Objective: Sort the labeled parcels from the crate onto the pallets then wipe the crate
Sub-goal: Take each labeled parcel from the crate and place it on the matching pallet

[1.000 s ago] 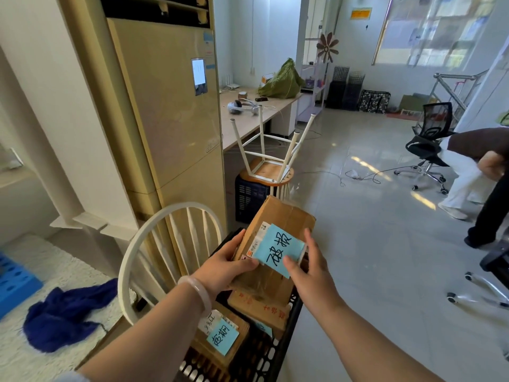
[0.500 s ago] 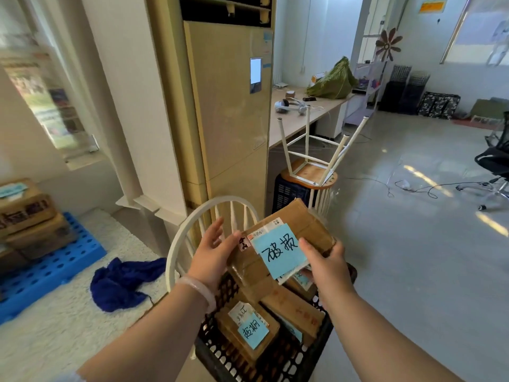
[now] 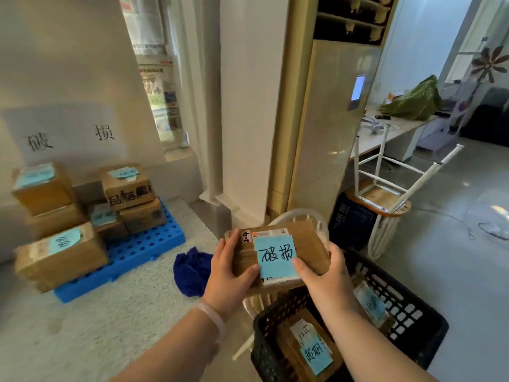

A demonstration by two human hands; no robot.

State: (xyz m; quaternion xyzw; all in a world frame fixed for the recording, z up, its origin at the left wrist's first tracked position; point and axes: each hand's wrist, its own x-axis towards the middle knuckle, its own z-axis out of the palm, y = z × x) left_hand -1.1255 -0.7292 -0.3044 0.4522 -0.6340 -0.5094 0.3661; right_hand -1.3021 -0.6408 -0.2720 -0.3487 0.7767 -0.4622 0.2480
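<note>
Here, gripping the parcel (image 3: 308, 241) edgewise in left hand (image 3: 228, 274) and right hand (image 3: 325, 282), near the crate (image 3: 413, 318) at 5 o'clock; risking slippage while crossing to the pallet (image 3: 137, 252) at 9 o'clock.

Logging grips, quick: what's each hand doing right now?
Left hand: grips the parcel by its left end.
Right hand: grips the same parcel's right end, thumb on its blue label.

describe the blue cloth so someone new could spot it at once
Find the blue pallet stacked with cardboard parcels by the left wall. Just right of it, on the pale rug, lies the cloth. It is the only crumpled, dark blue fabric; the pallet is rigid, lighter plastic with holes.
</note>
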